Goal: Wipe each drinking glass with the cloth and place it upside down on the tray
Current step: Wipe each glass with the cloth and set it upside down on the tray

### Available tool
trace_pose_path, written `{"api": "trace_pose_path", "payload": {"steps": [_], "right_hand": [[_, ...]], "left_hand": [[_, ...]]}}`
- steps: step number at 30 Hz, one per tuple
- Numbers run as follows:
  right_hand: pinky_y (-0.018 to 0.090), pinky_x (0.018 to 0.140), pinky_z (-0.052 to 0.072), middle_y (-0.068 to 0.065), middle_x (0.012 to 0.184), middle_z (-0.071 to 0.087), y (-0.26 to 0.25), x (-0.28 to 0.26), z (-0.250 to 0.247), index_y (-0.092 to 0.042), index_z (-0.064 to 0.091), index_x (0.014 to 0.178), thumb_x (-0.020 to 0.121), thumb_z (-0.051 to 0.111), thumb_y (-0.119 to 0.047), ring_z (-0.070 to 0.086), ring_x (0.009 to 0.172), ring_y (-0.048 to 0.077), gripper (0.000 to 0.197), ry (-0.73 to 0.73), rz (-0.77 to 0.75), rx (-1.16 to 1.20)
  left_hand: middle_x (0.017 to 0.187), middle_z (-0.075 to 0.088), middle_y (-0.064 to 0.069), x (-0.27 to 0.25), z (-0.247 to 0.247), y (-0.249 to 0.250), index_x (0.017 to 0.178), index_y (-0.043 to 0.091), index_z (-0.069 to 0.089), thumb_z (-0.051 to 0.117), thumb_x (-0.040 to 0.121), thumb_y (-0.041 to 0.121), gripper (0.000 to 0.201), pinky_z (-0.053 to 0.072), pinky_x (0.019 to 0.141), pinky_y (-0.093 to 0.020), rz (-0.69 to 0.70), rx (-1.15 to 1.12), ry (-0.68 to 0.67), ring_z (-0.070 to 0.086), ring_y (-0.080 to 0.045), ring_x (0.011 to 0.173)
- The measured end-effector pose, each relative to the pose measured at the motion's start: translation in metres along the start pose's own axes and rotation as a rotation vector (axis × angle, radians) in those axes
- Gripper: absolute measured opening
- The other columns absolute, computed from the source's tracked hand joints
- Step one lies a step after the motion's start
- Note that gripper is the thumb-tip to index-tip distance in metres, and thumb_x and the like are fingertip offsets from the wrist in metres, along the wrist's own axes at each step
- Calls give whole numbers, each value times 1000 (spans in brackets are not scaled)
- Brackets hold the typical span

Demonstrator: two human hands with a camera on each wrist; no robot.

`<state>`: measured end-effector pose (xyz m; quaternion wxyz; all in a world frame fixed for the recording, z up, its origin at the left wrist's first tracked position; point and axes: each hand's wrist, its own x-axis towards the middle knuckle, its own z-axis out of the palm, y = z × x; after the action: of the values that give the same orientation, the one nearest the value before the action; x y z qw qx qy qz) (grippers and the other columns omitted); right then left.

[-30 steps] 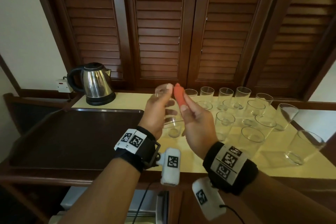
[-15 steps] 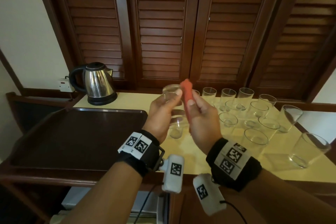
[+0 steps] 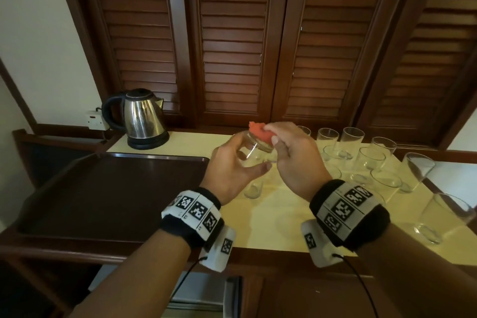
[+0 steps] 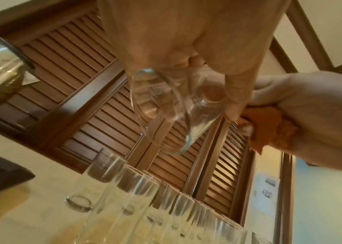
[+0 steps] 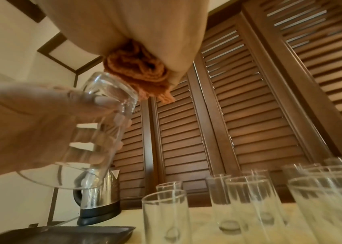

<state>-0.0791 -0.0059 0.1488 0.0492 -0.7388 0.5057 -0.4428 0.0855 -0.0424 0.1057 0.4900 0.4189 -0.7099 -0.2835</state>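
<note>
My left hand grips a clear drinking glass in the air above the counter, tilted with its base up and to the right. My right hand holds a bunched orange cloth and presses it on the glass's base. The left wrist view shows the glass under my left hand, with the cloth at its right. In the right wrist view the cloth touches the base of the glass. The dark brown tray lies at the left with nothing on it.
Several upright glasses crowd the cream counter to the right, and one glass stands just below my hands. A steel kettle sits at the back left, plugged into a wall socket. Louvred wooden doors close off the back.
The cloth stood upright beside the glass; my right hand has laid it over the glass's base. My left hand has tilted the glass, and both hands sit slightly further right.
</note>
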Motion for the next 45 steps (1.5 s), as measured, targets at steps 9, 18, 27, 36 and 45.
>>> {"api": "trace_pose_path", "payload": {"steps": [9,18,27,36,45], "right_hand": [[0,92,31,-2,121,59,-2,2,6,-10,66,129,102,49,1,53,112,11,34,-6,-65,5],[13,95,41,-7,119,59,-6,0,13,-12,68,125,100,50,1,53,109,6,33,22,-91,71],[29,98,46,-2,118,64,-4,4,10,-12,70,120,98,49,-3,58,110,16,31,41,-196,69],[24,94,48,1,114,66,3,-4,13,-9,72,116,96,51,3,60,105,14,31,60,-225,82],[28,91,50,1,110,67,6,-7,13,-9,72,115,92,55,9,60,103,17,34,52,-213,-2]], "left_hand": [[112,71,15,-3,2,-5,135,25,62,91,79,25,63,46,83,-12,119,182,124,59,8,97],[108,70,18,-3,0,-5,131,21,64,91,79,21,58,40,77,-3,142,180,151,56,17,94],[101,62,29,2,-5,-3,125,30,62,91,78,13,58,43,78,-3,187,140,208,55,23,93],[101,67,24,-8,3,-6,123,27,65,90,79,17,51,43,79,-6,105,86,220,59,13,93],[103,66,25,-20,9,-9,115,48,56,90,80,19,57,47,80,-11,91,75,218,61,5,97]]}}
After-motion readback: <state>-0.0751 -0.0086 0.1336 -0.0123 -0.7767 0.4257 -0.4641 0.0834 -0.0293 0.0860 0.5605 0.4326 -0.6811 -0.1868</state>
